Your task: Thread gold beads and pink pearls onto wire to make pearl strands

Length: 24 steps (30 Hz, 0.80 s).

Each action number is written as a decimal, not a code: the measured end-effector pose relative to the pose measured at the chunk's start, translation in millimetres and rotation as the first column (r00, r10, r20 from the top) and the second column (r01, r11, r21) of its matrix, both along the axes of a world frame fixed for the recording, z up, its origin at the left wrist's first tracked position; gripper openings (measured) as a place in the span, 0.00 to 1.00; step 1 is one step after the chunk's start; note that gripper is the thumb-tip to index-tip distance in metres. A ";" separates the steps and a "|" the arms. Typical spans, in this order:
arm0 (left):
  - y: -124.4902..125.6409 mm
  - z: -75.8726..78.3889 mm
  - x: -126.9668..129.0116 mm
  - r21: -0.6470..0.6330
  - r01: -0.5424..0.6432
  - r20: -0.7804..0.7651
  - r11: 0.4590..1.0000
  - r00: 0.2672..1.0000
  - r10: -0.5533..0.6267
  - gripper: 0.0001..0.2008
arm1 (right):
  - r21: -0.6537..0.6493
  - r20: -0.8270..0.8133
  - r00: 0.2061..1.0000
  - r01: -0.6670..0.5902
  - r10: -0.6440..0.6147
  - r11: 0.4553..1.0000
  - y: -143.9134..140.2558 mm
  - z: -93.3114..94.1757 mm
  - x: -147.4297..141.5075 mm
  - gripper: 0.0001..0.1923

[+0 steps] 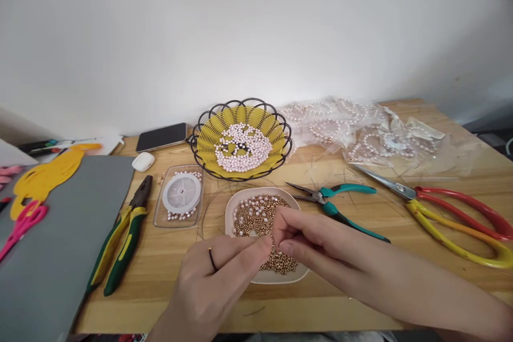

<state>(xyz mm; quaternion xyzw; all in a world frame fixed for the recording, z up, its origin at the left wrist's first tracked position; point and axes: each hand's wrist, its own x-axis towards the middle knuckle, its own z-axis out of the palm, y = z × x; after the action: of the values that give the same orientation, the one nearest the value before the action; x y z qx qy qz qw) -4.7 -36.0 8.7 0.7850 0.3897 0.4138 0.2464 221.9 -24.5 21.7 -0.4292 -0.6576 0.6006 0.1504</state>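
My left hand (214, 278) and my right hand (310, 235) meet fingertip to fingertip over a small pale dish (229, 214) filled with gold and pearl beads. Both hands pinch something tiny between thumb and forefinger; it is too small to identify, though a thin wire loop (208, 206) curves out to the left of the dish. A black ring sits on a left finger. Behind the dish stands a yellow basket with a black wire rim (240, 102) holding pinkish pearls.
Teal needle-nose pliers (340, 206) lie right of the dish, red-yellow scissors (452, 214) farther right. Green-yellow pliers (120, 240), a clear box with a thread spool (181, 195), a phone (162, 136), earbud case (143, 161), grey mat (48, 256), pink scissors (22, 224) and bags of pearl strands (360, 128) surround them.
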 end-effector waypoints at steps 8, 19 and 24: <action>1.4 -10.6 -0.4 0.177 -0.037 -0.046 0.984 0.998 0.045 0.07 | 0.045 -0.118 0.991 0.072 -0.066 0.996 -1.9 -5.8 -3.0 0.07; 4.1 -16.5 -5.4 0.107 0.005 0.024 0.994 1.000 -0.008 0.07 | 0.146 -0.048 0.998 0.043 -0.036 0.988 -0.6 -7.1 -1.2 0.04; 1.8 -17.6 -4.9 0.115 -0.001 0.044 0.993 0.999 -0.004 0.06 | 0.121 -0.088 0.993 0.092 -0.082 0.988 -0.8 -9.6 -2.9 0.06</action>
<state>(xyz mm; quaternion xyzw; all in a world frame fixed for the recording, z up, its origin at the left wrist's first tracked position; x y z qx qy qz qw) -9.5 -34.2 -8.9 0.7889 0.3592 0.4525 0.2094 219.0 -25.3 12.1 -0.4220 -0.6678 0.5685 0.2300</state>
